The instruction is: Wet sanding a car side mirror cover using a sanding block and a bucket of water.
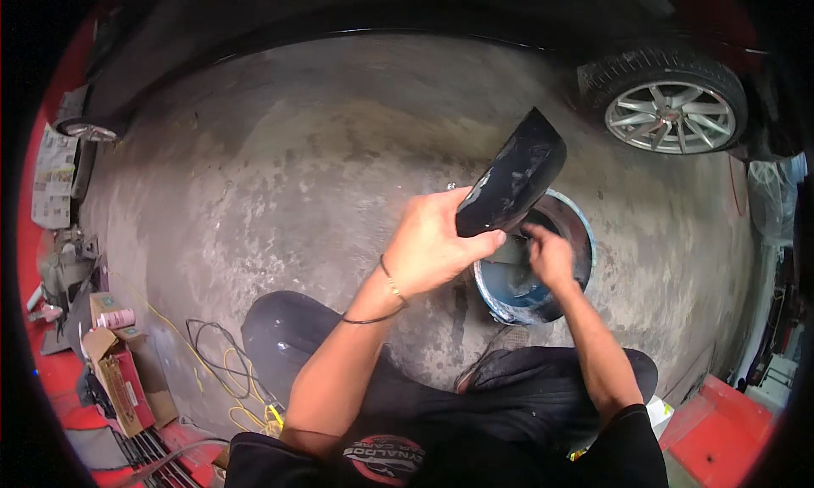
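My left hand (437,242) grips the lower end of a black curved plastic-looking car part (517,170), with the thumb on its near edge. The part is tilted up to the right, and whitish smears and shiny patches mark its surface. Below and beside it stands a round blue bucket (580,221) with whitish stains on its rim and bluish, cloudy water inside. My right hand (551,257) is over the bucket opening, close to the part's lower edge. Its fingers are curled and slightly blurred; a dark bit shows at the fingertips, too unclear to name.
A dark car spans the far side, with a silver-spoked wheel (670,115) at right. Cardboard boxes (119,378), a yellow cord (242,386) and a dark cable lie at left. A red box-like thing (716,433) stands at lower right. The concrete floor (280,174) has damp stains.
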Demonstrator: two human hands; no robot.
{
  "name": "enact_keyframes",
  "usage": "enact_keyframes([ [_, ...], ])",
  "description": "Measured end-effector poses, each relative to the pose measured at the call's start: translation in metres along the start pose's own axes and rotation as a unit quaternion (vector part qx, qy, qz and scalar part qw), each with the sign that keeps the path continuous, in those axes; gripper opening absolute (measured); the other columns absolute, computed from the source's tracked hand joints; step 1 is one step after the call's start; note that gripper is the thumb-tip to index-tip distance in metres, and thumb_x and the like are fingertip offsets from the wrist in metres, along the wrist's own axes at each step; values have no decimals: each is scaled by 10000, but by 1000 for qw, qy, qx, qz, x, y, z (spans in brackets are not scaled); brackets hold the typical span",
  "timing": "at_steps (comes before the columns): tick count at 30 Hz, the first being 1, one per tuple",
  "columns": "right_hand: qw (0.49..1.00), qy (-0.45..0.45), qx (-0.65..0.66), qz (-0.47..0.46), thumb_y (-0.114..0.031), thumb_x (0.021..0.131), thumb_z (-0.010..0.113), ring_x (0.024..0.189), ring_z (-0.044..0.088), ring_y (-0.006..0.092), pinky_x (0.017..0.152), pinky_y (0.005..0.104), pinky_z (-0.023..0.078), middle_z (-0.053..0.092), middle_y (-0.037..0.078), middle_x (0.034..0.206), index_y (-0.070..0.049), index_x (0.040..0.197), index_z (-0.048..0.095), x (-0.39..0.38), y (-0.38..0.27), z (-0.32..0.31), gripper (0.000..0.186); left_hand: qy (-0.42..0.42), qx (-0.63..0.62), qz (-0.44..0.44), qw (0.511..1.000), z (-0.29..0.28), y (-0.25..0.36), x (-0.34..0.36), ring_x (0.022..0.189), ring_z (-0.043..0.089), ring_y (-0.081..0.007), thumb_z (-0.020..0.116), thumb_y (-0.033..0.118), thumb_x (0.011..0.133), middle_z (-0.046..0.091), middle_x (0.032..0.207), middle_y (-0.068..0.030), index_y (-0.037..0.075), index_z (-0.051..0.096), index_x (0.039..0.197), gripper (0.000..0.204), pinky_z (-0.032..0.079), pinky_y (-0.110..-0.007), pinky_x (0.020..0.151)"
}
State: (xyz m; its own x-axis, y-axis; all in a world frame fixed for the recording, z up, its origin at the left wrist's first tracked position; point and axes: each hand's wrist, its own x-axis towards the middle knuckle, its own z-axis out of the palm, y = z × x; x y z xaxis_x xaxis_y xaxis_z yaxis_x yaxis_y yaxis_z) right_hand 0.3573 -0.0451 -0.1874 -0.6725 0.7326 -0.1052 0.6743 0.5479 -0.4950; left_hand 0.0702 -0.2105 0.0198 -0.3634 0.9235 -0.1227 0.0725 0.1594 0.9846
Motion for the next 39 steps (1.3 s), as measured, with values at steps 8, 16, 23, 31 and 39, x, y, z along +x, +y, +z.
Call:
enact_keyframes([
  [8, 970, -217, -79, 77, -102, 1065, 619, 1081, 808, 431, 986, 537, 618, 813, 263, 1159, -75, 1218, 795, -11, 47, 28, 234, -41, 43, -71, 996, 0, 5, 2, 990, 809, -184, 892, 245, 917, 876, 1085, -148, 10, 814, 1309, 464, 619, -371, 926],
  [16, 903, -45, 407, 134, -226, 1174, 675, 1140, 722, 124, 991, 304, 562, 815, 25, 1264, -23, 1391, 778, 49, -103, -147, 315, -1, 50, -70, 996, 2, -4, 3, 960, 829, -231, 889, 269, 919, 873, 1089, -175, 10, 802, 1329, 492, 625, -389, 908],
  [23, 950, 146, 94, -258, -33, 1028, 748, 1301, 725, 349, 1099, 485, 537, 798, 112, 1435, -132, 1523, 729, 30, -187, -117, 505, 56, 32, -28, 998, 22, -28, 5, 914, 825, -219, 862, 224, 930, 856, 1011, -171, 2, 781, 1284, 426, 625, -391, 838],
  [31, 940, 116, -112, -302, -90, 947, 751, 1543, 576, 336, 1277, 612, 383, 724, 6, 1597, -221, 1557, 700, 42, -150, -123, 626, 24, 38, -14, 999, 26, -14, -4, 839, 839, -293, 846, 182, 919, 831, 935, -188, 27, 792, 1243, 363, 618, -419, 751],
  [39, 938, 138, -59, -312, -100, 880, 776, 1496, 622, 344, 1240, 598, 479, 734, 36, 1557, -183, 1528, 712, 10, -160, -118, 657, -5, 74, -10, 997, 39, -23, -13, 953, 776, -100, 890, 148, 950, 874, 1070, -141, -13, 779, 1376, 469, 620, -329, 884],
])
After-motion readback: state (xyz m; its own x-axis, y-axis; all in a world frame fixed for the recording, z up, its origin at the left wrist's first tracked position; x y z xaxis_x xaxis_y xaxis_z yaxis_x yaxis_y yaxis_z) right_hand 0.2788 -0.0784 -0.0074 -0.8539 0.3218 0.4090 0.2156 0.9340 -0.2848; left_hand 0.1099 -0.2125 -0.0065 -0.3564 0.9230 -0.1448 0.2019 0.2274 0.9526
